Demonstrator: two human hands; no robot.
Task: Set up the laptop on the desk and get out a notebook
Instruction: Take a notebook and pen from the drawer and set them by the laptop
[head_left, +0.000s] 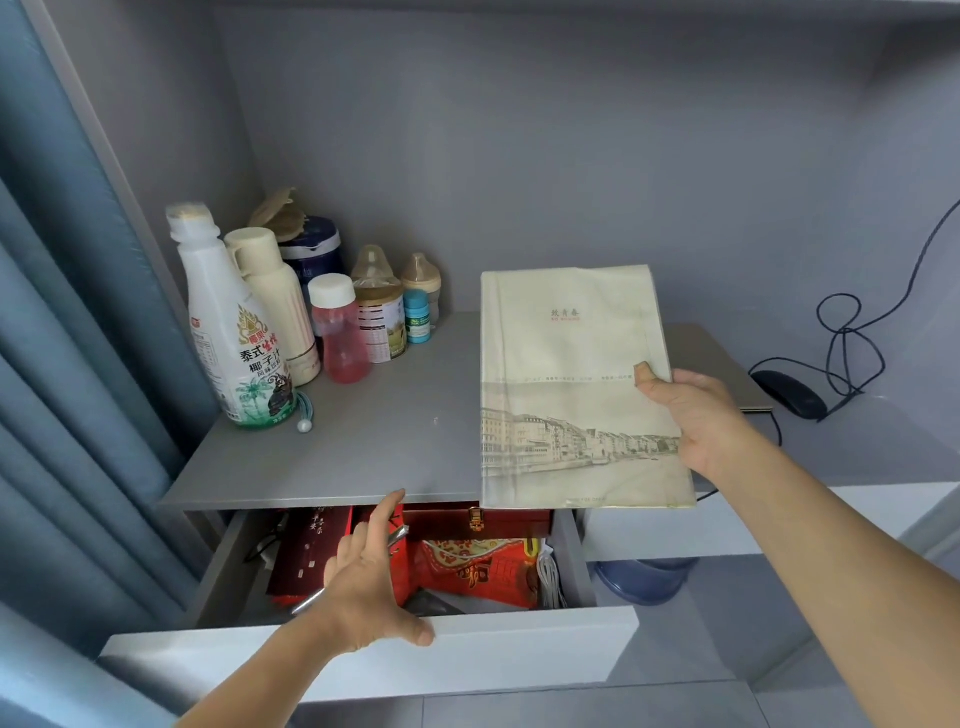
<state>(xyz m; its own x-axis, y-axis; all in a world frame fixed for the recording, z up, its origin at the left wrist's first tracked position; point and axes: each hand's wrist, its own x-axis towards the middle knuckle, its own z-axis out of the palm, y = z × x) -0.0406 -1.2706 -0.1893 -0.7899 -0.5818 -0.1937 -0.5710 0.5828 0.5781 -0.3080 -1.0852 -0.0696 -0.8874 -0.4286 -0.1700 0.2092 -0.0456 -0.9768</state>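
Observation:
My right hand (696, 415) grips a cream notebook (566, 374) by its right edge, thumb on the cover. The cover shows a faded waterfront drawing, and the notebook hangs tilted just above the grey desk (363, 431). Behind it a closed grey laptop (711, 358) lies flat on the desk, mostly hidden by the notebook. My left hand (363, 587) is spread open over the pulled-out drawer, its thumb resting on the white drawer front (519, 654) and its fingers pointing toward the desk edge.
Bottles, a flask and tins (291, 312) crowd the desk's back left corner. A black mouse (789, 397) and a looped cable (852, 353) lie at the right. The drawer holds red boxes and packets (478, 566). A blue curtain (62, 364) hangs at the left.

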